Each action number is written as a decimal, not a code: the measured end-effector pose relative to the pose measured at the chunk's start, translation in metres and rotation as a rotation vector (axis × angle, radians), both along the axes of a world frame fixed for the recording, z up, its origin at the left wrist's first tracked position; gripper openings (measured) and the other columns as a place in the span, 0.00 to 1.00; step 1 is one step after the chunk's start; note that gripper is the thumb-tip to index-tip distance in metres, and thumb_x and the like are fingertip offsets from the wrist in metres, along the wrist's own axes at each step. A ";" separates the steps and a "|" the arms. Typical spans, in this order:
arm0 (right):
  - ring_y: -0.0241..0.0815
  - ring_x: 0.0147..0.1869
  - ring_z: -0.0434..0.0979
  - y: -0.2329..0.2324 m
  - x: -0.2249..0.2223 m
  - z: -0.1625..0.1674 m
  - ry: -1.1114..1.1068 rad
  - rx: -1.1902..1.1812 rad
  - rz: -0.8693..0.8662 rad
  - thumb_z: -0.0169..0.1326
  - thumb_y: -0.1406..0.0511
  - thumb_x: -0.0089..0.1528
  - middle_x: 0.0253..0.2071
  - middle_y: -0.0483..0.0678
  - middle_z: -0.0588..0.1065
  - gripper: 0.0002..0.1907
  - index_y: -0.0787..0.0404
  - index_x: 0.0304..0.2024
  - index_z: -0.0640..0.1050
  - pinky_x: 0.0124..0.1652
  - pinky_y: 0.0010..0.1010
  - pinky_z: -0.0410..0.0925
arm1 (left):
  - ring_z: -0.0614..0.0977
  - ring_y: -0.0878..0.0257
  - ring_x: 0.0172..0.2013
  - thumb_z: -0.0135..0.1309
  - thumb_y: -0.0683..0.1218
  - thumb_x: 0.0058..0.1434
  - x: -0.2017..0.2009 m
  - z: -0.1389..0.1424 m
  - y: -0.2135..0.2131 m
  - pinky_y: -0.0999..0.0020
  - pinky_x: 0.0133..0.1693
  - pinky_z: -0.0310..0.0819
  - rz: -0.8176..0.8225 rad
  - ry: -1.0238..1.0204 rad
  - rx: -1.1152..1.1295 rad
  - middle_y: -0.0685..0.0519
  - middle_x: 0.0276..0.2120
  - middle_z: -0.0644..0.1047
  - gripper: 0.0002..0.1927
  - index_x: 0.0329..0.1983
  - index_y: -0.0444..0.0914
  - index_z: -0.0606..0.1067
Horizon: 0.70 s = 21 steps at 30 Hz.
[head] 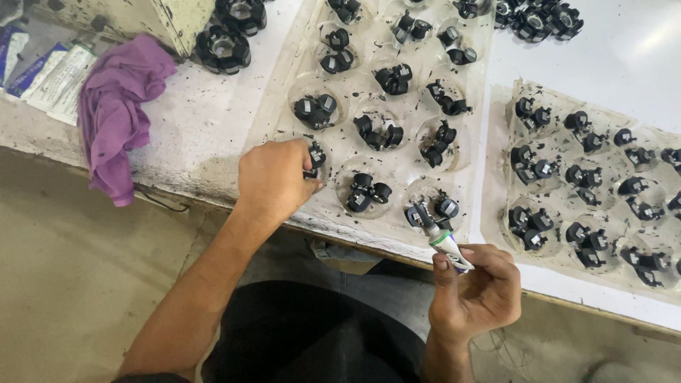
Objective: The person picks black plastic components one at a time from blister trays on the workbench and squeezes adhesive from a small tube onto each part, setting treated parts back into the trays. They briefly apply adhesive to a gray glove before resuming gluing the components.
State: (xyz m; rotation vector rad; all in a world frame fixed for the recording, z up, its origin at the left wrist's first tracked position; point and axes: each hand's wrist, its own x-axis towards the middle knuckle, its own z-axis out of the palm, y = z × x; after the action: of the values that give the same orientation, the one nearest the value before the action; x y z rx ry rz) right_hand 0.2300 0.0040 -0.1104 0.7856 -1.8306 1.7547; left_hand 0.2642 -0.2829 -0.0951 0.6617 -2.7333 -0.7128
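Clear plastic tray (284, 106) with round wells lies on a white worktop (624, 64); each well holds small black parts. The left hand (273, 179) rests at the tray's near-left well, fingers curled shut around a black part (316, 156) that shows just past the knuckles, at the thumb side of the grip. The right hand (479, 287) hangs off the worktop's near edge, thumb and fingers pinched closed on a white tube (443, 240) with a green band. The tube slants up and left from the grip, and its tip meets the black pieces (434, 210) in the near-right well of the same tray. The two hands are well apart, with one filled well between them. A second tray (514, 96) of the same kind lies just to the right, also stocked. Larger black rings (223, 48) sit beyond the trays' far-left corner, and more by the far edge. A purple rag (113, 113) droops over the worktop's left edge, beside flat packets (50, 71).
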 end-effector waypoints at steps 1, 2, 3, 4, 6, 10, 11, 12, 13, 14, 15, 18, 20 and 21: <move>0.38 0.48 0.74 0.001 0.000 0.000 -0.012 -0.006 0.004 0.65 0.75 0.64 0.42 0.52 0.74 0.16 0.68 0.49 0.72 0.52 0.24 0.68 | 0.83 0.49 0.34 0.74 0.52 0.41 -0.002 0.001 -0.001 0.53 0.37 0.76 -0.009 -0.008 0.002 0.49 0.26 0.81 0.17 0.29 0.42 0.78; 0.37 0.48 0.74 0.001 0.000 -0.001 -0.024 -0.013 0.007 0.65 0.75 0.64 0.42 0.52 0.74 0.16 0.68 0.49 0.71 0.52 0.23 0.68 | 0.83 0.49 0.34 0.74 0.51 0.42 -0.003 0.003 -0.002 0.53 0.37 0.76 -0.019 -0.017 0.004 0.50 0.26 0.81 0.16 0.28 0.43 0.78; 0.37 0.48 0.74 0.002 0.000 -0.001 -0.036 -0.019 0.009 0.65 0.75 0.64 0.42 0.52 0.74 0.16 0.68 0.49 0.71 0.51 0.23 0.68 | 0.83 0.49 0.34 0.73 0.51 0.42 -0.004 0.006 -0.001 0.53 0.38 0.77 -0.030 -0.025 0.006 0.50 0.26 0.80 0.16 0.28 0.43 0.78; 0.37 0.48 0.74 0.002 0.000 -0.002 -0.040 -0.022 0.004 0.65 0.76 0.64 0.43 0.52 0.74 0.16 0.68 0.49 0.71 0.51 0.23 0.69 | 0.83 0.49 0.33 0.73 0.50 0.41 -0.003 0.010 0.000 0.53 0.37 0.77 -0.037 -0.035 -0.010 0.50 0.26 0.80 0.17 0.30 0.43 0.78; 0.36 0.48 0.75 0.002 0.002 -0.003 -0.049 -0.032 -0.001 0.64 0.77 0.64 0.43 0.53 0.74 0.16 0.69 0.50 0.71 0.50 0.22 0.70 | 0.83 0.49 0.33 0.72 0.47 0.39 0.004 0.019 0.002 0.53 0.37 0.76 -0.047 -0.055 -0.044 0.49 0.27 0.80 0.21 0.36 0.42 0.77; 0.38 0.46 0.78 -0.001 0.005 -0.005 -0.131 -0.104 0.025 0.63 0.78 0.63 0.45 0.53 0.73 0.16 0.69 0.49 0.71 0.46 0.26 0.74 | 0.84 0.53 0.32 0.71 0.48 0.44 0.031 0.034 0.008 0.57 0.36 0.77 0.044 -0.004 0.236 0.51 0.27 0.82 0.26 0.47 0.43 0.74; 0.39 0.45 0.78 -0.004 0.005 -0.006 -0.165 -0.148 0.054 0.62 0.79 0.63 0.46 0.53 0.73 0.16 0.68 0.48 0.71 0.46 0.29 0.76 | 0.86 0.56 0.31 0.70 0.46 0.45 0.040 0.036 0.005 0.61 0.34 0.79 0.037 0.094 0.416 0.52 0.30 0.83 0.26 0.47 0.43 0.74; 0.40 0.45 0.79 -0.005 0.005 -0.007 -0.199 -0.192 0.081 0.62 0.79 0.63 0.48 0.52 0.73 0.15 0.68 0.48 0.71 0.46 0.31 0.77 | 0.87 0.59 0.31 0.69 0.45 0.45 0.049 0.037 0.003 0.65 0.33 0.81 0.028 0.191 0.596 0.54 0.33 0.85 0.26 0.48 0.42 0.74; 0.40 0.45 0.80 -0.005 0.006 -0.006 -0.256 -0.238 0.145 0.61 0.80 0.63 0.47 0.52 0.73 0.15 0.68 0.48 0.71 0.47 0.34 0.77 | 0.87 0.59 0.33 0.68 0.44 0.46 0.055 0.037 -0.002 0.66 0.35 0.81 -0.122 0.194 0.858 0.52 0.35 0.85 0.27 0.50 0.41 0.73; 0.41 0.45 0.80 -0.005 0.006 -0.006 -0.312 -0.286 0.212 0.61 0.80 0.63 0.47 0.52 0.73 0.15 0.68 0.49 0.72 0.48 0.36 0.78 | 0.86 0.60 0.34 0.68 0.43 0.48 0.059 0.036 -0.006 0.67 0.37 0.82 -0.275 0.193 1.115 0.50 0.37 0.85 0.27 0.53 0.40 0.73; 0.42 0.44 0.80 -0.006 0.005 -0.006 -0.365 -0.335 0.279 0.61 0.81 0.63 0.47 0.52 0.73 0.15 0.68 0.49 0.72 0.49 0.39 0.78 | 0.86 0.60 0.36 0.67 0.41 0.50 0.061 0.033 -0.006 0.69 0.39 0.83 -0.432 0.187 1.368 0.48 0.38 0.86 0.28 0.55 0.39 0.73; 0.44 0.47 0.81 -0.005 0.001 -0.006 -0.484 -0.408 0.360 0.60 0.81 0.62 0.47 0.53 0.75 0.15 0.67 0.48 0.73 0.47 0.40 0.77 | 0.87 0.54 0.43 0.64 0.39 0.56 0.064 0.013 0.022 0.67 0.50 0.82 -0.645 0.317 1.777 0.47 0.43 0.82 0.29 0.61 0.36 0.70; 0.45 0.48 0.81 -0.008 -0.003 -0.009 -0.517 -0.441 0.401 0.60 0.80 0.62 0.48 0.52 0.75 0.16 0.66 0.49 0.73 0.47 0.41 0.77 | 0.86 0.56 0.42 0.62 0.39 0.57 0.053 0.002 0.036 0.62 0.47 0.82 -0.521 0.382 1.913 0.47 0.43 0.82 0.25 0.58 0.34 0.70; 0.45 0.49 0.81 -0.008 -0.004 -0.011 -0.536 -0.456 0.422 0.61 0.80 0.62 0.49 0.52 0.75 0.16 0.66 0.49 0.73 0.46 0.42 0.77 | 0.86 0.56 0.41 0.61 0.39 0.58 0.049 -0.002 0.039 0.59 0.45 0.83 -0.454 0.415 1.981 0.47 0.43 0.81 0.23 0.57 0.34 0.71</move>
State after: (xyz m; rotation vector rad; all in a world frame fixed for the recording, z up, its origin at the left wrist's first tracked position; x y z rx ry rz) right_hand 0.2262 -0.0044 -0.1209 0.5729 -1.5140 2.7418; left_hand 0.3136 -0.2436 -0.0968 -0.0141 -0.9399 -3.0188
